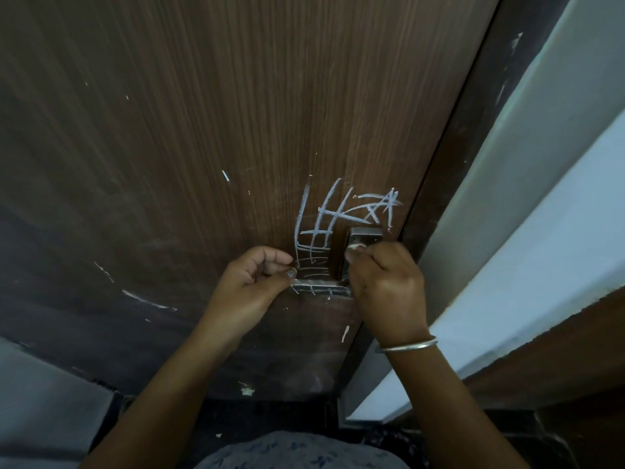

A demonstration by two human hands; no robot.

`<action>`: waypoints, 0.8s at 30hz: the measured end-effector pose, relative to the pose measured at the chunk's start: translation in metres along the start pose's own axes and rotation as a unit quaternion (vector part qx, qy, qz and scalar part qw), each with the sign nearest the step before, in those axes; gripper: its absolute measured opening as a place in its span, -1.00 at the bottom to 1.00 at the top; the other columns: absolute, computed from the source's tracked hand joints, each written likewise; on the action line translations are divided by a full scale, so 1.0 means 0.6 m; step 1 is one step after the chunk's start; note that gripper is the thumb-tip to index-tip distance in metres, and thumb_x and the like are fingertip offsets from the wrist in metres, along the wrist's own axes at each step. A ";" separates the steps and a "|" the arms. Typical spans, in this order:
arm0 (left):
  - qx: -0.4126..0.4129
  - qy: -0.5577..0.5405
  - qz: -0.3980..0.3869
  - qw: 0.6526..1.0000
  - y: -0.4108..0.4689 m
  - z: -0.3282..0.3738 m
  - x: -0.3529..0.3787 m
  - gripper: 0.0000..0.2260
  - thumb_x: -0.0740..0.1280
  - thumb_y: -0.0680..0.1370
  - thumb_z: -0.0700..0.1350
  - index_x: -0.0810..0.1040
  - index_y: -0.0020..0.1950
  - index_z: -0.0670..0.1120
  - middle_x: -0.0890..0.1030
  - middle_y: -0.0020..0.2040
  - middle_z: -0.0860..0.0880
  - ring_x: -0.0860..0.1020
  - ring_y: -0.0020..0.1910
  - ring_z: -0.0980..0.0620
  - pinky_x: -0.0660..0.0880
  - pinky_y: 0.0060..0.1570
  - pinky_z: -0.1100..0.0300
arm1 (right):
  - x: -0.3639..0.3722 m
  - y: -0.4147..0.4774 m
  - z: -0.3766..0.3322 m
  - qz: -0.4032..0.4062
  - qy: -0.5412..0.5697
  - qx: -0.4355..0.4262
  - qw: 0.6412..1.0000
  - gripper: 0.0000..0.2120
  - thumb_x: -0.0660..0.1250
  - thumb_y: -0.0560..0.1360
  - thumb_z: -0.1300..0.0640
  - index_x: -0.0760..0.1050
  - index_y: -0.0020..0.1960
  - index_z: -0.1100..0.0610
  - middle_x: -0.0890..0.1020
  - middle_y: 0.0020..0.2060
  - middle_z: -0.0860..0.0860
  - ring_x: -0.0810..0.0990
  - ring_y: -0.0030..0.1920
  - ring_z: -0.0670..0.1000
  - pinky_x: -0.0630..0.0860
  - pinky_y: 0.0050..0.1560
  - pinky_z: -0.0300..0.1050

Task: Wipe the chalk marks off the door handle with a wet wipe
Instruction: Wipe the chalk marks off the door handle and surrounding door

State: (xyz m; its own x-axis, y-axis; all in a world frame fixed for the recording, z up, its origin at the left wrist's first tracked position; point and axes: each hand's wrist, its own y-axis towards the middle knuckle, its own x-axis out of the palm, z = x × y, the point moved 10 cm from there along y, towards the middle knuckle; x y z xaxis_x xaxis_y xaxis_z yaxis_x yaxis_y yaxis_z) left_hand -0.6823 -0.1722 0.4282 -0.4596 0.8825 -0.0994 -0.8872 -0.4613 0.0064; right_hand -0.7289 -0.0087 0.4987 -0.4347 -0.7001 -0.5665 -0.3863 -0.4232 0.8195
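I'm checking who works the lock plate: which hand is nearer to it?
Right. The right hand is against the metal lock plate, fingertips on its lower part. The left hand is off to its left, at the lever's free end.

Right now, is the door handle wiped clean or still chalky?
Still chalky: white strokes show along the door handle between the left hand and right hand.

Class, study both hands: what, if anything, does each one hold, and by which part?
The right hand pinches a small white piece, whether chalk or wipe cannot be told. The left hand touches the tip of the silver metal door handle.
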 end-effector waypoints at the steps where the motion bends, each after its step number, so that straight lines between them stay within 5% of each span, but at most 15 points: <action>1: -0.001 0.001 -0.003 1.000 -0.001 0.000 0.002 -0.86 0.37 0.46 -0.23 0.59 -0.07 0.00 0.61 -0.34 0.14 0.54 -0.29 0.24 0.46 -0.30 0.43 | 0.005 0.000 -0.004 -0.012 0.002 -0.004 1.000 -0.83 0.29 0.46 0.26 0.64 -0.21 0.28 0.63 -0.30 0.15 0.60 -0.29 0.13 0.53 -0.27 -0.15; 6: 0.001 -0.013 0.010 1.000 -0.002 -0.003 -0.008 -0.84 0.38 0.46 -0.24 0.59 -0.07 0.01 0.62 -0.29 0.07 0.57 -0.27 0.24 0.44 -0.31 0.44 | -0.004 -0.013 0.036 -0.033 -0.007 0.045 0.998 -0.97 0.42 0.37 0.39 0.63 -0.23 0.31 0.64 -0.26 0.19 0.61 -0.29 0.17 0.57 -0.28 -0.12; 18: 0.015 -0.020 0.010 1.000 -0.002 -0.002 -0.011 -0.85 0.37 0.47 -0.25 0.59 -0.06 -0.01 0.61 -0.35 0.15 0.54 -0.32 0.28 0.42 -0.35 0.46 | 0.015 0.005 0.015 -0.100 0.002 0.054 0.994 -0.89 0.47 0.27 0.41 0.60 -0.36 0.26 0.58 -0.44 0.14 0.56 -0.40 0.13 0.51 -0.37 -0.17; 24: 0.008 -0.024 0.046 0.999 -0.004 -0.006 -0.029 -0.85 0.36 0.47 -0.28 0.58 -0.10 -0.02 0.62 -0.19 -0.07 0.55 -0.30 0.29 0.40 -0.34 0.49 | 0.012 0.000 0.034 -0.124 -0.030 0.077 0.989 -0.83 0.42 0.18 0.52 0.59 -0.38 0.28 0.56 -0.43 0.16 0.54 -0.41 0.15 0.48 -0.39 -0.17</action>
State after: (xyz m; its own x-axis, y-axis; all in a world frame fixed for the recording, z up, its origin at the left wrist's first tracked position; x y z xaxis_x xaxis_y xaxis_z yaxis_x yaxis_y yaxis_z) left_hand -0.6723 -0.1868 0.4265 -0.5400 0.8403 -0.0490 -0.8417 -0.5392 0.0290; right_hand -0.7484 -0.0021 0.4925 -0.3561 -0.5490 -0.7562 -0.6049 -0.4813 0.6344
